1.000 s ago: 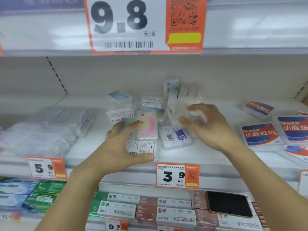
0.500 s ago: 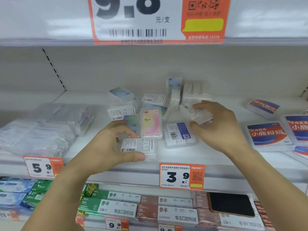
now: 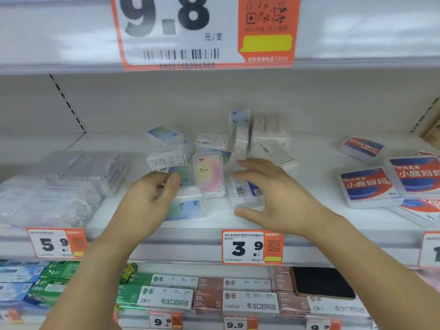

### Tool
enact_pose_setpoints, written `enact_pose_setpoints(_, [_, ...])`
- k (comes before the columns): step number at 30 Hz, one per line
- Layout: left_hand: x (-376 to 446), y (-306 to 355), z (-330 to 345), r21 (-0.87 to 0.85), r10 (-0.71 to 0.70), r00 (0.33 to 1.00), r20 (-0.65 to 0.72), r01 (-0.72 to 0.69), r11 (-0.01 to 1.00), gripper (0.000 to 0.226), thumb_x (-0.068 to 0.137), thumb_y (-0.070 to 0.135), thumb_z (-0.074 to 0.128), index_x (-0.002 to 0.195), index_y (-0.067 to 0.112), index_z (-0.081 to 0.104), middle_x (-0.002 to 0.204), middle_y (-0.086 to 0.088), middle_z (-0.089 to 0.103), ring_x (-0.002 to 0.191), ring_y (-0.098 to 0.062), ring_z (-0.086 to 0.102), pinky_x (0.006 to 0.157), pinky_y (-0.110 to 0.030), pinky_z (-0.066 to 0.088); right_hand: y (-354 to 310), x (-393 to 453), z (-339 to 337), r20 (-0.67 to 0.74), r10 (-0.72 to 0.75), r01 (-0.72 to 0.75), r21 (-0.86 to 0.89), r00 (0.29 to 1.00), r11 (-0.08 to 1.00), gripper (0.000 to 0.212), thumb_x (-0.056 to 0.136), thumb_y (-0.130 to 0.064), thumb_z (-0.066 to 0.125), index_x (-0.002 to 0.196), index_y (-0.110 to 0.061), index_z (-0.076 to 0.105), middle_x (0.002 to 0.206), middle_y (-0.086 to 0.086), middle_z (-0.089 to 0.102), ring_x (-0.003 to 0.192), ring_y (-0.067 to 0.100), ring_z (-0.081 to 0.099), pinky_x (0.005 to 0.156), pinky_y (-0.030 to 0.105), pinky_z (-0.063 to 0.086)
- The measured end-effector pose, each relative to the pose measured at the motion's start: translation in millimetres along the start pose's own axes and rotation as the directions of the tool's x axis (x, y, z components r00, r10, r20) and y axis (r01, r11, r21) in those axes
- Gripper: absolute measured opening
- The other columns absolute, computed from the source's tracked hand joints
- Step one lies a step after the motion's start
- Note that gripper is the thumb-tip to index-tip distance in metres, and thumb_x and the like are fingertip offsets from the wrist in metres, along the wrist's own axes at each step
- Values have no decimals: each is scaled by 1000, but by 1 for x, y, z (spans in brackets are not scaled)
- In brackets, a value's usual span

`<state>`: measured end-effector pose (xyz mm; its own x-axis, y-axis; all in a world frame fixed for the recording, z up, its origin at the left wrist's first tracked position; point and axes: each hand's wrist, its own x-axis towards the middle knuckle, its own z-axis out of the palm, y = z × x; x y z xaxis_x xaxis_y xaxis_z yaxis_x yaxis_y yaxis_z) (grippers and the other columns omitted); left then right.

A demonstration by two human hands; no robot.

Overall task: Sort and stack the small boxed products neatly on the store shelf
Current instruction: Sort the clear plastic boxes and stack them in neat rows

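My left hand point(image 3: 152, 198) rests with bent fingers on the blue box point(image 3: 188, 206) just in front of the pink box point(image 3: 209, 173), and my right hand point(image 3: 269, 194) is spread wide around the barcode box point(image 3: 242, 192) just right of it, not squeezing yet. These little clear boxes look light, hard and slippery, so I think I should hold one by its two long sides. More boxes sit jumbled behind the pink box, and the big red packs point(image 3: 367, 186) far to its right are out of my way.
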<state>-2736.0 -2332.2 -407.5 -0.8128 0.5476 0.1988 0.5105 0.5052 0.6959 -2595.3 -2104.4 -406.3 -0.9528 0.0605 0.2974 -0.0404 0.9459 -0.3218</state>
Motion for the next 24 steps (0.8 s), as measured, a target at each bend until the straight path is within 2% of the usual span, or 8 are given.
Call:
enact_pose_setpoints(3, [-1,-3,3,53,54,998,19,-55,997,59,89,65,36,100,19,71,106,8,65,100,-12,59,84,-26,41,3,10,5,222,106,-72,-156,969,985,80,88,-61,57,154,-28,27,163,0,22,148,19,18,119,30,14])
enact_pose_setpoints(7, [-2,-1,6,56,22,1000,-12,-21,998,41,96,50,43,99,19,69,110,5,63,104,-16,57,86,-26,38,-6,11,3,133,57,-21,-261,989,965,56,96,-57,43,139,-23,48,139,4,56,127,26,49,107,35,35])
enact_pose_setpoints(10, [-1,9,5,81,14,996,-89,-6,997,30,97,42,48,103,19,67,110,4,61,105,-18,56,86,-30,40,-9,1,-16,-119,183,-161,175,976,971,27,100,-46,40,111,-30,58,100,-5,71,88,15,68,80,31,53])
enact_pose_setpoints(13, [-7,45,11,-44,89,964,-249,-103,994,25,91,44,55,108,28,64,110,14,63,107,-9,57,86,-24,44,-5,-12,-27,-326,450,-249,506,831,826,13,101,-30,48,94,-28,59,84,-17,67,76,-3,64,64,9,46])
enact_pose_setpoints(17, [-16,102,48,-357,87,996,10,-78,931,40,81,43,73,115,33,55,103,18,65,87,0,66,74,-15,52,-13,-30,-27,-94,684,-297,852,723,430,15,100,-35,49,104,-25,60,77,-9,74,73,3,71,60,13,53])
enact_pose_setpoints(20, [-11,122,74,-439,22,996,82,17,898,36,79,29,77,110,29,59,99,11,67,73,-9,69,61,-18,53,-9,-50,-39,91,671,-276,945,736,175,24,93,-31,62,117,-32,57,98,-10,73,88,9,73,74,26,60])
enact_pose_setpoints(22, [-6,134,89,-507,4,997,81,38,861,29,80,25,78,105,26,63,96,8,70,77,-14,70,62,-18,54,0,-66,-50,86,613,-284,930,785,232,50,84,-12,73,123,-34,51,114,-6,67,99,12,71,84,32,59])
enact_pose_setpoints(24, [-4,152,109,-562,53,994,91,7,827,20,85,26,73,104,22,66,95,6,71,83,-14,70,71,-22,57,13,-80,-64,-59,678,-276,885,732,375,59,76,1,76,121,-29,52,115,-6,65,100,10,69,83,28,59])
